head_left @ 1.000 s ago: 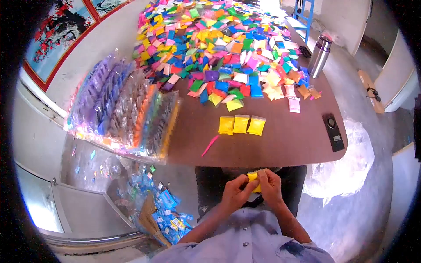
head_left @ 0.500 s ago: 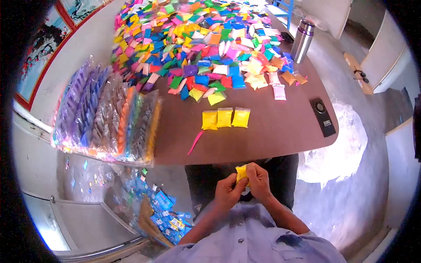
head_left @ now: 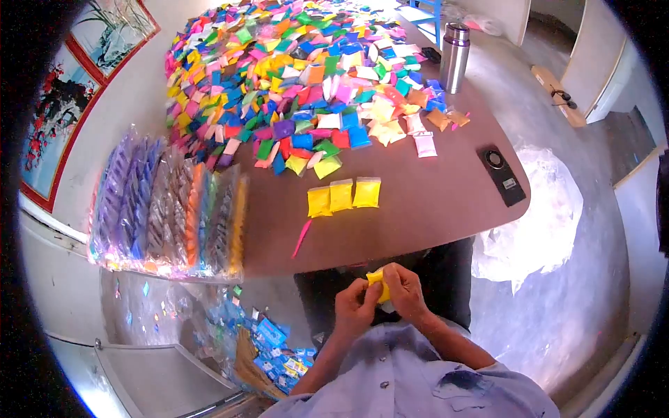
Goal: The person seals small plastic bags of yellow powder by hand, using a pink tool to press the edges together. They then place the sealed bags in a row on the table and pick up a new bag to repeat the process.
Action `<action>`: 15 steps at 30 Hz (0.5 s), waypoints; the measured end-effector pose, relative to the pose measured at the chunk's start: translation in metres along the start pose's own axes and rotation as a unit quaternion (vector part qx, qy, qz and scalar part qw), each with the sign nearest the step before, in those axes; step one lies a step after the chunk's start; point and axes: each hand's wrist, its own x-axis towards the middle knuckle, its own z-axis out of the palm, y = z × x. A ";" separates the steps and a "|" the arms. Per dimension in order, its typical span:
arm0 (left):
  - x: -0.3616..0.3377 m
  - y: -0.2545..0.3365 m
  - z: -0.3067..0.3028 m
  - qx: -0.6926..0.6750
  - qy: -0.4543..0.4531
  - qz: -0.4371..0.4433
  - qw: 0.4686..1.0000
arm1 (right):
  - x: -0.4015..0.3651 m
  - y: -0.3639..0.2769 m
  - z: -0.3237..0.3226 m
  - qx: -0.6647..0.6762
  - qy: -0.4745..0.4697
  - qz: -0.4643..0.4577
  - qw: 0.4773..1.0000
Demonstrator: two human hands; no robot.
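Observation:
A small yellow packet (head_left: 380, 286) is held between both hands, in front of the table edge and above my lap. My left hand (head_left: 357, 306) pinches its left side, and my right hand (head_left: 406, 291) grips its right side from above. Three yellow packets (head_left: 341, 196) lie in a row on the brown table (head_left: 390, 233), beyond my hands. Just below the leftmost one is a thin pink strip (head_left: 302, 238).
A large heap of colourful packets (head_left: 286, 90) covers the far table. Long bagged bundles (head_left: 167, 209) lie at the left. A steel flask (head_left: 454, 58) and a black device (head_left: 501, 174) stand and lie at the right. Blue wrappers (head_left: 272, 334) litter the floor.
The view has shifted, so the table and its contents appear slightly further left. The fingers have moved a little around the yellow packet, which is still in both hands.

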 end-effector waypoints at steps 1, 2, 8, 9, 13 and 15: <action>-0.001 0.004 0.000 0.038 -0.006 0.015 0.999 | -0.001 0.003 -0.002 0.001 0.001 0.000 1.000; -0.003 0.007 -0.001 0.076 -0.011 0.030 0.997 | -0.002 0.010 -0.004 -0.004 0.005 0.000 1.000; -0.002 0.010 0.006 0.048 -0.020 0.021 0.998 | -0.004 0.000 -0.006 -0.040 0.020 -0.044 0.998; -0.002 0.006 0.007 0.047 -0.020 0.020 0.998 | -0.004 -0.001 -0.007 -0.048 0.009 -0.064 0.997; -0.003 -0.002 0.009 -0.009 0.003 -0.012 1.000 | -0.001 -0.001 -0.011 -0.106 -0.015 -0.083 0.991; -0.002 -0.002 0.007 -0.012 0.006 -0.013 1.000 | 0.000 0.010 -0.010 -0.057 -0.015 -0.033 0.998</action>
